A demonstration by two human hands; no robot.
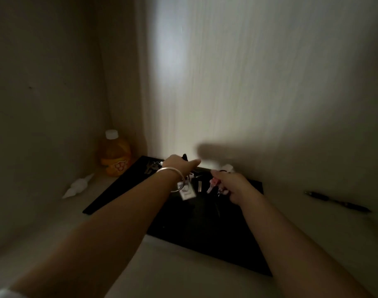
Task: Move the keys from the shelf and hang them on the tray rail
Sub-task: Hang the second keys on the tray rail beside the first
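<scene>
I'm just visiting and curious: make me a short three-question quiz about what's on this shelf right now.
1. True or false: the orange bottle stands left of the black tray.
2. Which hand wears the silver bangle? A left, B right.
3. Fill in: a dark ___ lies on the shelf right of the tray.

Key: 1 true. 2 A, the left hand. 3 pen.

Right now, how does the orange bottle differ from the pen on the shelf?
The orange bottle stands upright in the left back corner, while the pen lies flat on the right. The bottle is fat and round with a white cap; the pen is thin, long and dark. The bottle sits close beside the black tray; the pen lies well apart from it. Both rest on the shelf, untouched by either hand.
</scene>
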